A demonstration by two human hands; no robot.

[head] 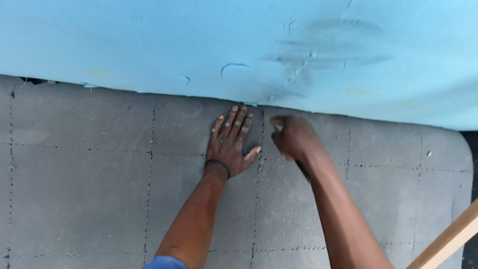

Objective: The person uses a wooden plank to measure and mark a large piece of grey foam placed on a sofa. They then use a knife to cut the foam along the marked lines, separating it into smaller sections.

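The fingers (238,122) of the left hand (230,144) lie spread and flat, palm down, gripping nothing, on the grey foam panel (99,189). Their tips reach almost to the lower edge of the blue foam sheet (199,45), which overlaps the top of the grey panel. A dark band (218,164) circles the left wrist, and a blue sleeve (164,262) shows at the bottom of the view.

Just beside it, the right hand (294,137) is blurred and curled into a loose fist near the same blue edge; something pale shows at its knuckles, but whether the fingers grip a tool cannot be told.

The grey panel is made of squares joined by dotted seams, one of which runs between the two hands. The blue sheet carries scuffs and small tears above the right hand. A pale wooden strip (450,239) slants across the lower right corner, well apart from both hands.
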